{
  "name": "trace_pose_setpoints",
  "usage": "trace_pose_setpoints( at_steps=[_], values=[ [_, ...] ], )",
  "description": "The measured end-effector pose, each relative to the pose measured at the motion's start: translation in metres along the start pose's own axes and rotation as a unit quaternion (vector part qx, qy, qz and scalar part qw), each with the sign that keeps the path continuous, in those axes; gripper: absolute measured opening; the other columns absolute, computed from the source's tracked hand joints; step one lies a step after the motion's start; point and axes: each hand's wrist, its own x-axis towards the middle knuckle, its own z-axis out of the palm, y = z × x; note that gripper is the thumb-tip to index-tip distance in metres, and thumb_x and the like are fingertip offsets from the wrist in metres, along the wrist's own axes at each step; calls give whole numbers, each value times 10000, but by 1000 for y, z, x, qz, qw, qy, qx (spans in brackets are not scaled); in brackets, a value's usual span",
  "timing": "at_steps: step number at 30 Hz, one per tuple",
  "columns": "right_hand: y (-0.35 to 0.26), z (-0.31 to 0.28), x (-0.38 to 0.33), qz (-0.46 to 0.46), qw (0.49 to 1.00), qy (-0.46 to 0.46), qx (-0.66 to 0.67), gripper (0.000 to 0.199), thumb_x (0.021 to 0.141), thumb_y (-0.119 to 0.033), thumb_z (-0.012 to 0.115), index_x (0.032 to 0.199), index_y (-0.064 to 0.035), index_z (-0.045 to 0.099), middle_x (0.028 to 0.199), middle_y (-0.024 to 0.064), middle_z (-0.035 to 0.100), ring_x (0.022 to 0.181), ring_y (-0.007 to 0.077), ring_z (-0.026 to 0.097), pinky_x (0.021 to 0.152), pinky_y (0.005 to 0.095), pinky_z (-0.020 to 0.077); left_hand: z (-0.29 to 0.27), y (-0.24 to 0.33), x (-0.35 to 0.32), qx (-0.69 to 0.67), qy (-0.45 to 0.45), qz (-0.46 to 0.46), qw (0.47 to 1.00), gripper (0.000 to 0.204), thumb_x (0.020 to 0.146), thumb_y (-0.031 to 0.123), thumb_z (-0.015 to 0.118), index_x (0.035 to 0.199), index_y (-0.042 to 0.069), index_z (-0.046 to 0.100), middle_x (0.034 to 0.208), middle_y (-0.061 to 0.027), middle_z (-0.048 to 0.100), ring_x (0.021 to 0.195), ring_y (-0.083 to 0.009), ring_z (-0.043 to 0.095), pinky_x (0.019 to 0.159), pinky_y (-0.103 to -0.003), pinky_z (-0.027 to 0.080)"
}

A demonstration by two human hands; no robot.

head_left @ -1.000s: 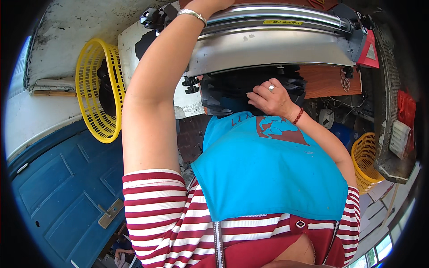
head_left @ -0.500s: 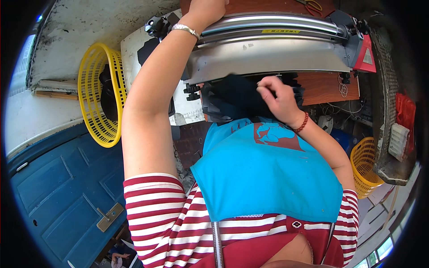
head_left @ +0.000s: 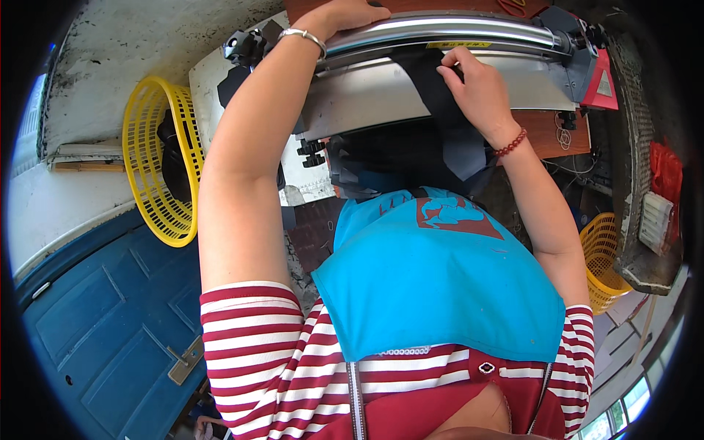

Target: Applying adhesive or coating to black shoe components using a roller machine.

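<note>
My right hand (head_left: 480, 92), with a red bead bracelet, pinches the right edge of a flat black strip of sheet material (head_left: 436, 95). The strip lies across the slanted metal plate (head_left: 359, 95) of a roller machine, its far end at the roller and its near end, with a greyish face, hanging toward my lap. My left hand (head_left: 350, 15) reaches over the left end of the shiny metal roller (head_left: 447, 31), a finger stretched to the right; its other fingers are partly cut off by the upper edge. More black pieces (head_left: 381, 158) are heaped below the plate, against my blue apron.
A yellow plastic basket (head_left: 132, 139) with dark pieces stands at the left. Another yellow basket (head_left: 605, 282) is low on the right, below a ledge with a red plastic bag (head_left: 666, 172). Scissors (head_left: 513, 7) lie beyond the roller. A blue door (head_left: 103, 315) is at lower left.
My right hand has moved up from the black heap to the plate, bringing a black strip to the roller. My left hand has shifted slightly right along the roller.
</note>
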Motion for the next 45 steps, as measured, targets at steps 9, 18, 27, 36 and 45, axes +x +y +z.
trace_pose_setpoints(
  at_steps=[9,18,27,36,45],
  values=[
    [-15,29,-93,-351,926,-101,92,268,756,-124,842,979,-66,704,946,87,643,848,254,645,759,378,518,-35,16,12,-205,179,17,962,78,865,58,708,886,-2,664,678,-70,600,548,-175,545,452,-329,444],
    [-4,64,-102,-471,878,-63,-61,326,797,-172,798,1100,-89,711,990,43,618,876,201,602,810,356,477,-93,39,-37,-284,269,85,916,638,881,-13,584,1494,136,490,970,-149,659,537,-195,579,454,-329,528],
    [-9,68,-106,-437,897,-60,-41,302,784,-186,811,1052,-88,712,986,46,619,846,192,599,761,350,455,-112,36,-56,-133,387,165,897,742,845,-108,474,1542,146,469,859,-163,683,502,-198,561,474,-350,515],
    [-11,60,-103,-440,896,-56,-5,125,809,-145,754,884,-95,667,877,35,611,802,198,620,735,342,457,-99,15,-22,23,424,215,879,442,832,-50,502,1178,74,747,1098,-255,729,895,-331,726,813,-406,562],
    [-5,2,-48,84,924,-66,366,128,973,-85,669,1040,-10,588,689,2,639,642,43,534,607,230,441,-39,17,-19,248,342,252,871,196,821,44,602,903,55,781,991,-207,733,954,-407,688,827,-484,556]
  ],
)
